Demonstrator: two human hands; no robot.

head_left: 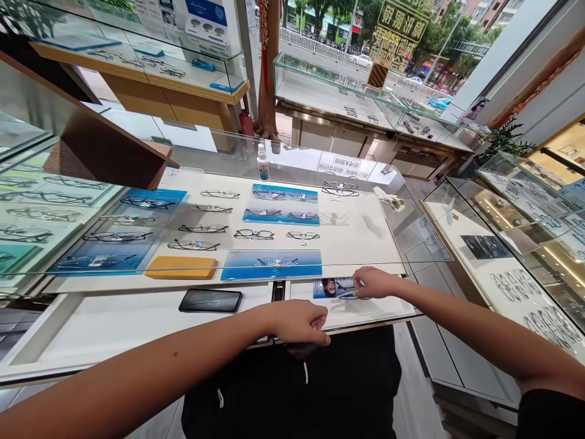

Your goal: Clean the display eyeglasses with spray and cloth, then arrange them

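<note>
My right hand [375, 283] reaches into the shallow drawer [297, 310], fingers pinched on a pair of eyeglasses [346, 297]. Part of the frame is hidden behind the fingers. Beneath the eyeglasses lies a blue card [322, 289] printed with a portrait. My left hand [299, 321] is at the drawer's front edge, just in front of my body. Its fingers are curled in, and nothing shows in them. In the open drawer section to the left lies a black phone [210, 300].
Behind the drawer, a glass-topped counter [361, 244] shows several eyeglasses [254, 234], blue display mats [237, 266] and a yellow case [181, 267]. A spray bottle [262, 163] stands at the back. A wooden-sided stand [107, 146] rises at left; more glass showcases surround the counter.
</note>
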